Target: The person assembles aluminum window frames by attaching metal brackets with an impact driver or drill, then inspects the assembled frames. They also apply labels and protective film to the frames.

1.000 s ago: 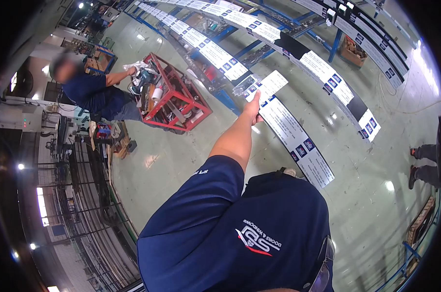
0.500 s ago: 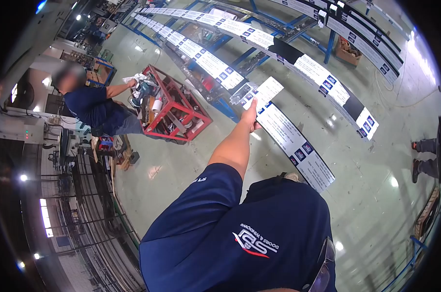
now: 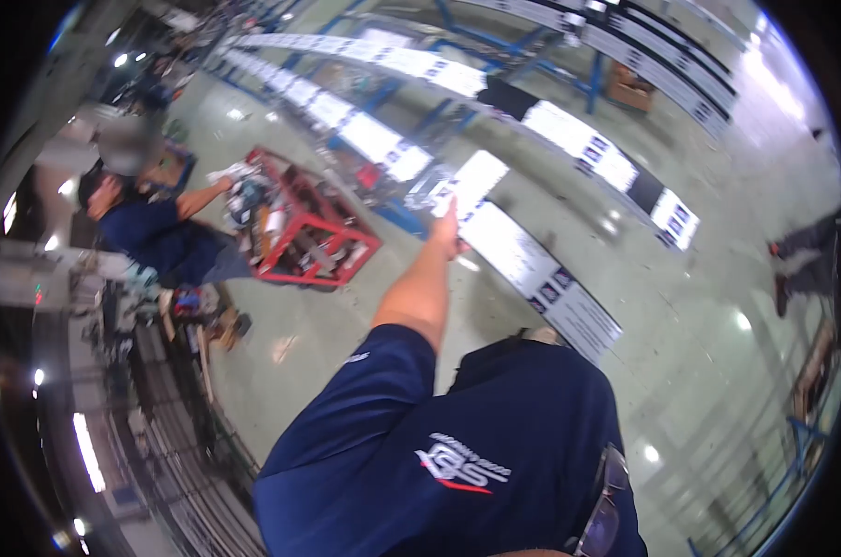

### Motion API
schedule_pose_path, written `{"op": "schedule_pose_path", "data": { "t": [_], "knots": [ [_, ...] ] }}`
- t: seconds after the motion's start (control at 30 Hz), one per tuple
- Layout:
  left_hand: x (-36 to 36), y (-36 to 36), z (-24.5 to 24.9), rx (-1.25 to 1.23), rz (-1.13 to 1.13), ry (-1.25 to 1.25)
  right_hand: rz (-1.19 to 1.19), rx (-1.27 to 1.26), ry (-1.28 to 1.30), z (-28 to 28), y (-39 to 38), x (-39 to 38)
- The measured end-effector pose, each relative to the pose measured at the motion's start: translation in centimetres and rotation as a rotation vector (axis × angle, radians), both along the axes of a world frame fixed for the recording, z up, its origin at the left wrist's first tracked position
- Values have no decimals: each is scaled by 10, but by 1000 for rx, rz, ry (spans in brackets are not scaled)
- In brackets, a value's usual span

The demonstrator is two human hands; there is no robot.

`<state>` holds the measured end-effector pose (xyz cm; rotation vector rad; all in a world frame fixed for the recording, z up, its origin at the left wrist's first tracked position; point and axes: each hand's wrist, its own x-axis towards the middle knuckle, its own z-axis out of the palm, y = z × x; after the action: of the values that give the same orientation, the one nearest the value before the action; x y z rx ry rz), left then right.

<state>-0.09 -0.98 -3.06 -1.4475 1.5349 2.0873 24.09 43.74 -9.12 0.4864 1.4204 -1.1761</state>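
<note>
Green workshop floor (image 3: 300,390) all round, w/ glare. L hand (image 3: 446,232) is closed on the edge of a long white-faced strip (image 3: 546,274), thumb on top; R hand's out of view. The strip reaches back twd the wearer's waist, so w/ only one hand seen on it, it could twist or dip, imo. Short white piece (image 3: 483,174) sits crosswise nr the thumb; a jolt might shift it. Co-worker (image 3: 161,237) at red cart (image 3: 314,223)'s well apart, prob. no clash.
</note>
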Motion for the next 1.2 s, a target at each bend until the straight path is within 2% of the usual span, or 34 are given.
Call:
{"op": "schedule_pose_path", "data": {
  "t": [0.07, 0.1, 0.17, 0.2, 0.23, 0.27, 0.3, 0.33, 0.5, 0.53, 0.57, 0.67, 1.0, 1.2],
  "knots": [
    [1, -12, -26, 16, 25, 35, -94, 96, 24, 5, 48, 3],
    [4, 3, 6, 80, 31, 107, -154, 150, 46, 10, 77, 3],
    [4, 0, 10, 110, 5, 60, -276, 258, 97, 25, 128, -1],
    [4, -2, 9, 119, 19, 43, -427, 124, 38, -19, 142, 14],
    [5, -10, -3, 155, 12, 97, -507, 122, -20, -34, 142, 19],
    [3, -24, -22, 105, -18, 25, -584, 3, -97, -31, 138, 18],
    [4, -26, -22, 106, -54, 57, -574, 35, -114, -46, 141, 20],
    [6, -21, -9, 168, -68, 81, -574, 69, -129, -12, 131, 11],
    [-1, -21, -1, 262, -120, 125, -383, 285, -14, -25, 125, 8],
    [2, -15, 10, 235, -172, 145, -433, 294, -7, -21, 125, 5],
    [2, -8, 19, 195, -150, 149, -385, 293, -29, -15, 124, 1],
    [-6, -10, 13, 101, -63, 5, -347, 287, -61, -12, 121, 1],
    [-6, -7, 23, 89, -93, -27, -404, 253, -95, -5, 115, 7],
    [-3, 7, 39, 36, -55, -34, -407, 263, -120, -23, 117, 7]
  ]
}}
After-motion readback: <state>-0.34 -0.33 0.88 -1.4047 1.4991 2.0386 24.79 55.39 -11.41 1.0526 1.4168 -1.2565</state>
